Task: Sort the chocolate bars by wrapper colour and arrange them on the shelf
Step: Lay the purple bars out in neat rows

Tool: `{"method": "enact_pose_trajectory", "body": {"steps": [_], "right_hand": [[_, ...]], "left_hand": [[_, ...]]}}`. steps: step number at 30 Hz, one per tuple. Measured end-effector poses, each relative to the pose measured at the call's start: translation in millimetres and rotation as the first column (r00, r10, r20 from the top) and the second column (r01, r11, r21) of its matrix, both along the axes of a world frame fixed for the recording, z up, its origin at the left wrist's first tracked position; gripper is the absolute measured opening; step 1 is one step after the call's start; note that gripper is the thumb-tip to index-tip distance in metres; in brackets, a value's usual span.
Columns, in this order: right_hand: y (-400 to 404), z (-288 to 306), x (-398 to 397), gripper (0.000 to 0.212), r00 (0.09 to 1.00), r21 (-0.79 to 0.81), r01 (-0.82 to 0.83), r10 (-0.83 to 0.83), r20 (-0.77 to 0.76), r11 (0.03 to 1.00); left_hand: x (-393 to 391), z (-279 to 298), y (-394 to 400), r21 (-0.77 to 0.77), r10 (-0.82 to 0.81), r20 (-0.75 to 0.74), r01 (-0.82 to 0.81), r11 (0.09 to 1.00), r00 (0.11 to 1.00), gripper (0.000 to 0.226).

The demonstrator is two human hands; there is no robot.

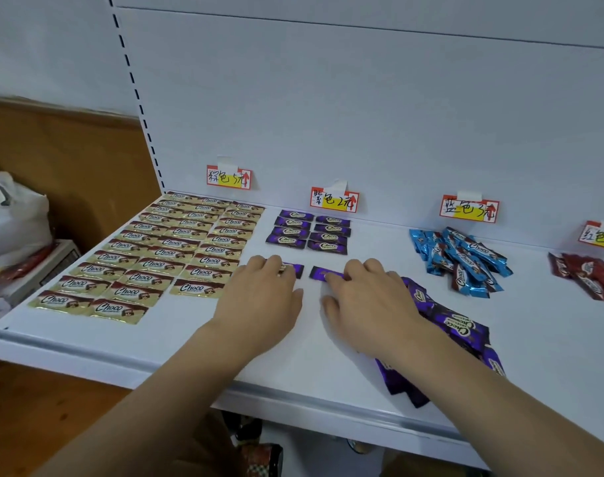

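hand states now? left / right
Left hand: fingers down on a purple bar; pinching or pressing, cannot tell.
Right hand: same on the other purple bar.
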State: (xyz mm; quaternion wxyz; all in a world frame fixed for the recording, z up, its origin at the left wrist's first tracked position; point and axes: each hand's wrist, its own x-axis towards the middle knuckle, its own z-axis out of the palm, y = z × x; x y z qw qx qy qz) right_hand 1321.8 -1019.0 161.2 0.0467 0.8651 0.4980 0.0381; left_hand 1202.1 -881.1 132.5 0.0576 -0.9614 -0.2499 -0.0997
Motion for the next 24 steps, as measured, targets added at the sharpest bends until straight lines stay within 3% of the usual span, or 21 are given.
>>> {"method": "enact_pose_trajectory", "body": {"steps": [18,24], "right_hand": [[29.2,-18.0,-0.7,0.056,0.995,0.026,0.050,-0.052,0.080,0.998],[31.9,-23.1,3.3,0.064,0.994,0.029,0.057,-0.059,0.092,0.998]], "left_hand": [[11.9,-13.3,22.1,-0.040,0.049,0.071,-0.046,0.998,0.996,0.046],[13.8,-13.7,22.9,-0.060,0.046,0.080,-0.041,0.997,0.996,0.057]]}}
